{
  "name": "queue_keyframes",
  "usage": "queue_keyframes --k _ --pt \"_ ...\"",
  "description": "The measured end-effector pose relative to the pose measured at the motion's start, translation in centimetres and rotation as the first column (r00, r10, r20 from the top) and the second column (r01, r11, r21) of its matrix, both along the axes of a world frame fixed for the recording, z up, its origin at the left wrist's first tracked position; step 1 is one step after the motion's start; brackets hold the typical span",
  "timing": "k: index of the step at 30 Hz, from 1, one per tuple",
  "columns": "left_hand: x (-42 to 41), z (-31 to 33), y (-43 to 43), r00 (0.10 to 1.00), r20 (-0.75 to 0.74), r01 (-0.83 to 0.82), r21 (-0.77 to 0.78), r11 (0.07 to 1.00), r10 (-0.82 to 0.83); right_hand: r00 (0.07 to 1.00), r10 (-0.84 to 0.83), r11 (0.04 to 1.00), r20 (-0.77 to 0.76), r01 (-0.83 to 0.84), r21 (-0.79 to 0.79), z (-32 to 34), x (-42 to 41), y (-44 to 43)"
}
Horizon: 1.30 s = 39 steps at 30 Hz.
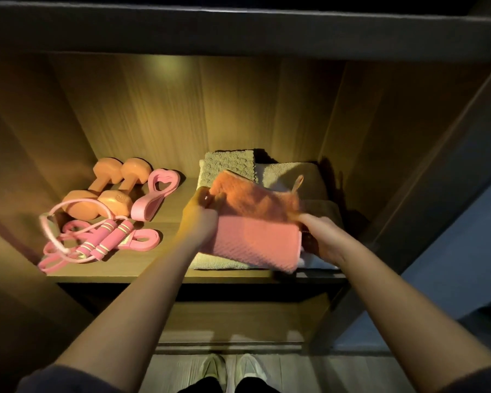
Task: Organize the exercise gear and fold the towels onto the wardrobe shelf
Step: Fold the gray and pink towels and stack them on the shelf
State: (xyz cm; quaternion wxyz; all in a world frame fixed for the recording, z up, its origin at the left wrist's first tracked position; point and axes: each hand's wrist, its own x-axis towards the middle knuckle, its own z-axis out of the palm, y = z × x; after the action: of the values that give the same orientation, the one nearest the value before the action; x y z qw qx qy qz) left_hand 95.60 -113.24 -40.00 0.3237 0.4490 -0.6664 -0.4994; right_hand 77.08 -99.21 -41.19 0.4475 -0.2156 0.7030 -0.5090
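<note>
— What lay at the left of the shelf?
— Two orange dumbbells, a pink jump rope in front of them, and a heart-shaped pink band beside them.
— And the hands?
— The left hand had its grip clamped on the pink towel at its left edge, and the right hand on its right edge. They held it just above the folded beige towels.
</note>
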Motion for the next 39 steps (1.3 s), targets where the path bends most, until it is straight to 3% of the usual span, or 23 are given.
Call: queue_keyframes --k 2,4,7,10,13,16,18,20,22,24,26,28,31,36,39 --pt "2.1 1.5 1.2 0.982 0.169 0.133 -0.262 0.956 -0.09 0.961 0.082 0.991 -0.265 -0.107 -0.083 0.6 0.4 1.6" --pt "4.0 2.9 2.6 0.931 0.304 0.319 -0.398 0.86 -0.205 0.883 0.178 0.957 -0.434 -0.257 -0.131 1.9 1.7 2.8" --pt "6.6 5.3 5.4 0.811 0.39 0.57 -0.361 0.739 -0.435 0.741 0.364 0.872 -0.565 -0.484 -0.073 4.3 5.9 4.2" --pt "8.8 7.3 7.3 0.679 0.521 0.709 -0.282 0.646 -0.518 0.724 0.371 0.844 -0.582 -0.524 -0.115 5.1 9.0 5.2" --pt "11.0 8.2 8.3 0.691 0.533 0.679 -0.246 0.691 -0.489 0.796 0.306 0.857 -0.522 -0.469 -0.213 4.9 10.6 6.6" --pt "13.5 7.9 9.0 0.694 0.463 0.644 -0.057 0.763 -0.552 0.84 0.194 0.894 -0.506 -0.364 -0.261 4.0 12.1 8.1" --pt "14.8 7.2 9.8 0.648 0.473 0.663 0.037 0.748 -0.598 0.863 0.101 0.91 -0.496 -0.282 -0.305 3.4 12.9 8.8" --pt "15.6 6.0 10.2 0.632 0.515 0.674 0.003 0.738 -0.579 0.876 0.033 0.923 -0.48 -0.211 -0.322 3.3 13.4 9.4" --pt "16.2 5.3 10.5 0.736 0.439 0.594 -0.055 0.803 -0.515 0.844 -0.041 0.933 -0.535 -0.159 -0.324 3.3 13.8 10.0" --pt "16.6 4.8 11.0 0.86 0.249 0.468 -0.041 0.883 -0.445 0.791 -0.124 0.931 -0.599 -0.116 -0.346 3.2 14.3 10.5" --pt "17.1 4.4 12.0 0.911 0.11 0.408 -0.1 0.908 -0.397 0.77 -0.174 0.923 -0.614 -0.089 -0.373 3.2 14.7 10.9" --pt "17.7 4.3 12.9 0.9 0.079 0.435 -0.216 0.874 -0.428 0.766 -0.194 0.917 -0.613 -0.08 -0.39 3.2 14.9 11.2" --pt "18.4 4.9 13.8 0.835 0.263 0.549 -0.344 0.762 -0.483 0.756 -0.206 0.906 -0.621 -0.093 -0.413 3.4 15.1 11.4" --pt "18.9 5.6 14.1 0.769 0.354 0.635 -0.326 0.7 -0.532 0.745 -0.199 0.903 -0.637 -0.114 -0.414 3.5 15.8 11.1" --pt "19.1 5.7 13.9 0.664 0.437 0.739 -0.266 0.619 -0.606 0.735 -0.208 0.916 -0.645 -0.085 -0.392 3.5 15.6 11.1"
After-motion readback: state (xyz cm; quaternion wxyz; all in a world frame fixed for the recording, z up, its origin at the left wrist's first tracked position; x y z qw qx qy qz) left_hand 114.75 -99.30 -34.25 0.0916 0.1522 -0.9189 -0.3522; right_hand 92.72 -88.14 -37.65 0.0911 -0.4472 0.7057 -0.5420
